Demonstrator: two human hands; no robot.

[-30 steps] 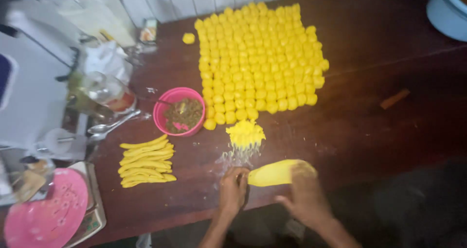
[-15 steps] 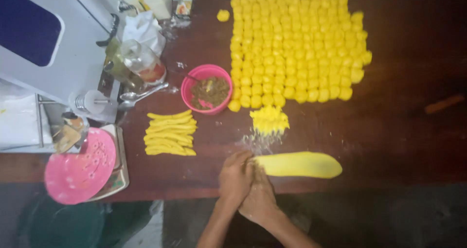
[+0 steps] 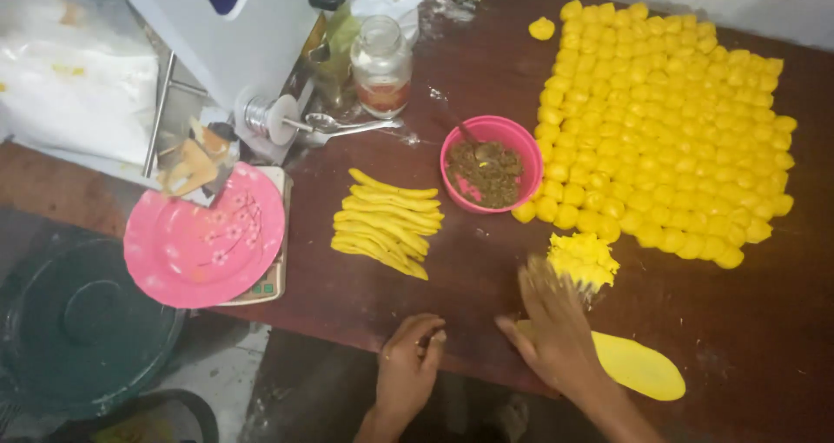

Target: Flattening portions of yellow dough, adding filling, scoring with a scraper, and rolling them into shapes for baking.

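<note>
table [image 3: 391, 295]: dark wood, worn, dull sheen. flat dough sheet [image 3: 643, 366]: soft, matt yellow, smooth. dough balls [image 3: 669, 122]: same matt dough. pink bowl [image 3: 521, 143]: plastic, slightly glossy, rough brown filling inside. pink plate [image 3: 204, 234]: glossy plastic. jar [image 3: 380, 65]: clear glass. spoon [image 3: 347, 126]: shiny metal.

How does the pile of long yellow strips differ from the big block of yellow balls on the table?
The yellow strips are long, thin and tapered; the yellow balls are short and rounded. The strips lie stacked in one small loose pile left of the pink bowl; the balls sit side by side in tight rows, spreading much wider to its right. Both share the same bright yellow and rest on the dark wooden table.
</note>
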